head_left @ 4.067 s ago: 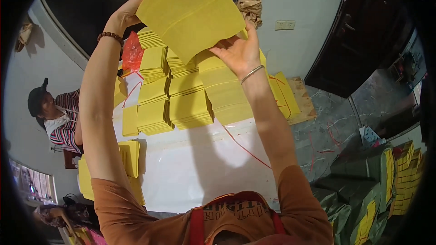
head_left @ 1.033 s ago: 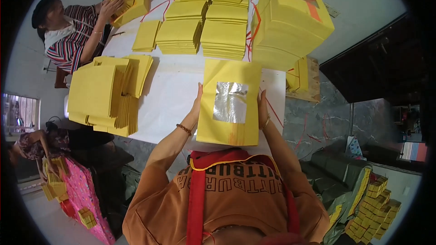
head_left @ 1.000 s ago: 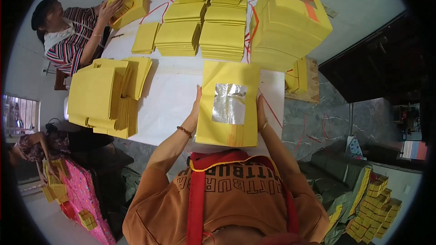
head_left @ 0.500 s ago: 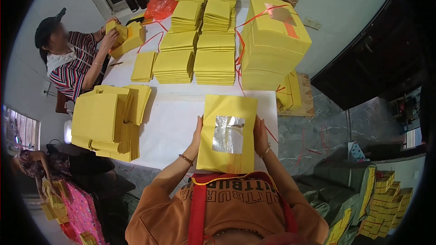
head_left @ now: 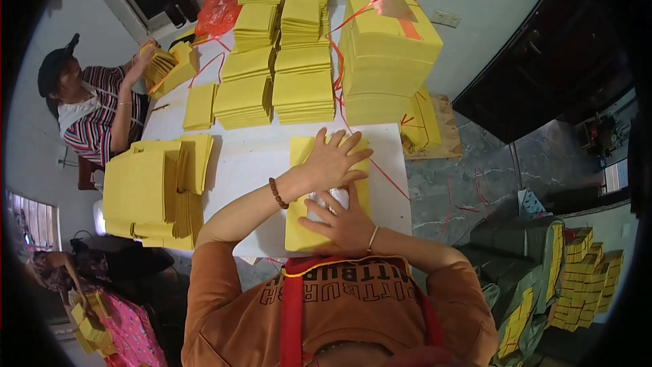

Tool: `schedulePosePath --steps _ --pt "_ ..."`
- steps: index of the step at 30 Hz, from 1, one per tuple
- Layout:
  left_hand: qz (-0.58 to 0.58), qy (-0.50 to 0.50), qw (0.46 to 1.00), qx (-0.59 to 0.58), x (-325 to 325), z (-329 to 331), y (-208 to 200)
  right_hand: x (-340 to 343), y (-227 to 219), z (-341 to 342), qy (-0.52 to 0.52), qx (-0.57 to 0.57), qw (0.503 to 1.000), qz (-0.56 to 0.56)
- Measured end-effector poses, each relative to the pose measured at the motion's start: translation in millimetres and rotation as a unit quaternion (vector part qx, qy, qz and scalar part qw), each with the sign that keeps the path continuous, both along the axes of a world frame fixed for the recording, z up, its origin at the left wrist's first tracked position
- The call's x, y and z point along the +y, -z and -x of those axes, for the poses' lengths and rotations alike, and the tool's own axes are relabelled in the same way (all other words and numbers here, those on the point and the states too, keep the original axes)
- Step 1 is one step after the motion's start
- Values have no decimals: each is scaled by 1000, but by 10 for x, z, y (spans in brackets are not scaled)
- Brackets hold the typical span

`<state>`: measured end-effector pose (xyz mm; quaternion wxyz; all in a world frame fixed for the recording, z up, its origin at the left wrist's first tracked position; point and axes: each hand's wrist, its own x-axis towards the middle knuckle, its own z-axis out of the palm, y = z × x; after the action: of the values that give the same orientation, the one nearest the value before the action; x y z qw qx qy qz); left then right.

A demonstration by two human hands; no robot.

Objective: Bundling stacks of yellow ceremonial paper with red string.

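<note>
A block of yellow paper (head_left: 297, 232) with a silver foil square (head_left: 315, 211) on its top face lies at the near edge of the white table. Across its far half my left hand (head_left: 327, 162) lies flat, fingers spread toward the far right. My right hand (head_left: 345, 221) rests on the nearer half, fingers apart, partly over the foil. Both palms face down on the paper and neither hand grips anything. The hands cover much of the foil.
Folded yellow paper stacks (head_left: 243, 100) stand in rows beyond. A loose pile (head_left: 136, 187) sits left, and a tall yellow block (head_left: 388, 61) stands right with red string. A co-worker (head_left: 95, 105) handles yellow paper at far left. A red plastic bag (head_left: 219, 10) lies behind.
My hands have left the block's two sides and now lie flat on top of it, the left farther away and the right nearer. The whole view has shifted slightly.
</note>
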<state>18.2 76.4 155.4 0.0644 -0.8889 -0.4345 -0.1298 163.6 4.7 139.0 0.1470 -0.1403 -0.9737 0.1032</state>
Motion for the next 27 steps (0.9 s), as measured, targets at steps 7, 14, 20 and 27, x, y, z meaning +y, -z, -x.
schedulePosePath --steps 7,14,20,27 --pt "151 -28 988 -27 8 -16 11 -89 93 -64 -3 -11 1000 3" --pt "33 -8 993 -112 10 42 179 -49 68 -44 -21 -68 997 24" --pt "80 -24 975 -207 347 133 133 -5 -44 -55 -10 -81 994 69" --pt "309 -213 712 -593 1139 718 -202 715 -871 -285 21 54 987 151"
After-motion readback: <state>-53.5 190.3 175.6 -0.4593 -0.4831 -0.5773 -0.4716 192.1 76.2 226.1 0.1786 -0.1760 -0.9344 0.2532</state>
